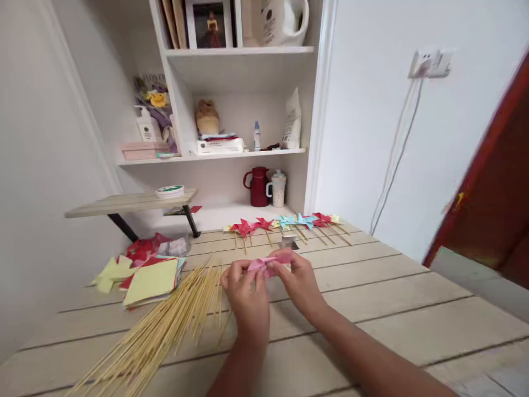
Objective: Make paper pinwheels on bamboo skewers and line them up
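Between my two hands, above the table, is a pink paper pinwheel (259, 264) with folded blades. My left hand (247, 292) pinches its left side with thumb and fingers. On the other side, my right hand (298, 281) grips the paper with its thumb near the middle; the fingers hide part of it. Just left of my left hand lies a spread bundle of thin wooden sticks (165, 314). Finished-looking pinwheels on sticks, such as a red pinwheel (243, 227) and a blue pinwheel (303, 221), lie in a row beyond my hands.
Left of the sticks is a stack of coloured paper squares (152, 281), with a yellow folded paper (111, 274) beside it. A small raised shelf (132, 203) stands at the back left. Behind are a red jug (259, 187), a speckled cup (278, 190) and a white shelf unit (239, 51).
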Motion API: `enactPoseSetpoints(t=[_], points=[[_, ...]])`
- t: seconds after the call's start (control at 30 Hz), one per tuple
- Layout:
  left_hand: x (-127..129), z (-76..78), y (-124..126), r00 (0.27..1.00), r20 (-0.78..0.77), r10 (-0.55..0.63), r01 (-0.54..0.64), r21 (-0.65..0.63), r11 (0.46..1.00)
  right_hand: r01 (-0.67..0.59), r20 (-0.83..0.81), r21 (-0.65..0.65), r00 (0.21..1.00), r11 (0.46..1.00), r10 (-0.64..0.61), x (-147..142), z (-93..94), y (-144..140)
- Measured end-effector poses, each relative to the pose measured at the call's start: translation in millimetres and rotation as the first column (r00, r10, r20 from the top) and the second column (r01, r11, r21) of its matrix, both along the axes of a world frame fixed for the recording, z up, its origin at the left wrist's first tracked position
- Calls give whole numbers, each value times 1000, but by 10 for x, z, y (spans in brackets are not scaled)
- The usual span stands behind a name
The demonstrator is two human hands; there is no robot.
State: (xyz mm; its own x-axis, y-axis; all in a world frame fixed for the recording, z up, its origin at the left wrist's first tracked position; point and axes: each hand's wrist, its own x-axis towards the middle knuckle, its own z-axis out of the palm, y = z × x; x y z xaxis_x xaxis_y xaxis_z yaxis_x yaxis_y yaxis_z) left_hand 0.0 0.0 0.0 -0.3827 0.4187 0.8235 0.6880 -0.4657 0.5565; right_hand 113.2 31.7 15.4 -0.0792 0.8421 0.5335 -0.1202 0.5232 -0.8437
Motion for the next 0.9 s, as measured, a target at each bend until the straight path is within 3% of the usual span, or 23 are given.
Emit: enactPoseSetpoints(t=[0.17,0.47,0.63,0.8,0.9], points=[[12,-8,47,988,131,-79,88,-65,994,-92,-64,-84,994,992,87,-9,-23,81],[24,23,6,988,133,-82,90,-53,995,-155,-85,-51,985,987,151,35,29,49],[2,20,7,999,19,-44,44,15,999,-109,-21,-16,994,994,108,63,42,43],[-2,39,-20,989,-145,40,-25,110,994,21,67,94,997,995,-28,68,56,-15],[-5,91,-69,971,-226,76,-33,189,981,24,52,133,998,991,-31,87,69,-35]])
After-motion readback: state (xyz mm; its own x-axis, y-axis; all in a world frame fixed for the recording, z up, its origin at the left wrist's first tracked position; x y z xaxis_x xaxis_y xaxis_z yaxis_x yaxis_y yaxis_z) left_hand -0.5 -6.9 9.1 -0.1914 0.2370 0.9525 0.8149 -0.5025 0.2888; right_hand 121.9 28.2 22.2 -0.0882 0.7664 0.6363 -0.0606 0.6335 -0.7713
